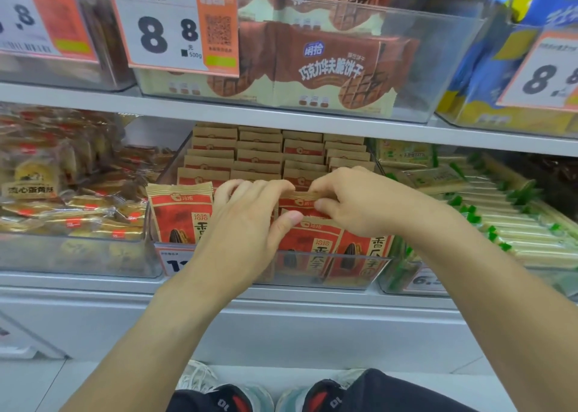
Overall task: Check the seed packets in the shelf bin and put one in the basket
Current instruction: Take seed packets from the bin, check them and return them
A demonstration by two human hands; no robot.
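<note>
A clear plastic shelf bin [359, 271] on the lower shelf holds several rows of red and brown seed packets [259, 155] standing upright. Both hands are in the front of the bin. My left hand [250, 221] has its fingers curled over the packet tops and its thumb against a front packet [309, 239]. My right hand [366, 205] pinches the brown top edge of a packet [300, 196] in the middle row. One packet [179, 211] stands free at the front left. No basket is in view.
Left of the bin is a clear bin of wrapped pastries [62, 199]; right of it, green and cream bars [500, 217]. The shelf above carries chocolate wafer packs [331, 70] and price tags [175, 27]. My shoes [237, 399] show on the floor below.
</note>
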